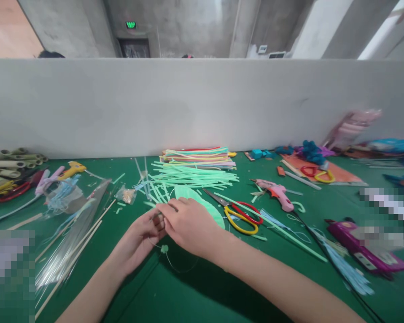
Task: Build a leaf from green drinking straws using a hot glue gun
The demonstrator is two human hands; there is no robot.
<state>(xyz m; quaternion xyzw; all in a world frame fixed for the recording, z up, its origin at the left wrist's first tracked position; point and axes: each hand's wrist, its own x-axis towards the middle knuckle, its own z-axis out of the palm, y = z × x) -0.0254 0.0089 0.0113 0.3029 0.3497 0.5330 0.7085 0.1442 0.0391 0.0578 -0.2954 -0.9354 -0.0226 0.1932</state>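
Green table [195, 296]: two hands [170, 224], one wire [175, 264]

Both forearms are extended forward, the right hand [188, 224] laid partly over the left hand [143, 237], fingertips pinched together.

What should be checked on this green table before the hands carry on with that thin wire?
1. Both hands meet on the work: ok. The left hand and right hand pinch together at the wire.
2. Wire free of tangles: ok; it loops loose on the table.
3. Green leaf piece within reach: ok, just behind the right hand.
4. Scissors safely placed: ok, lying flat, apart from the hands.
5. Pink glue gun hot or off: cannot tell.
6. Grip on the wire firm: cannot tell, the fingers hide it.
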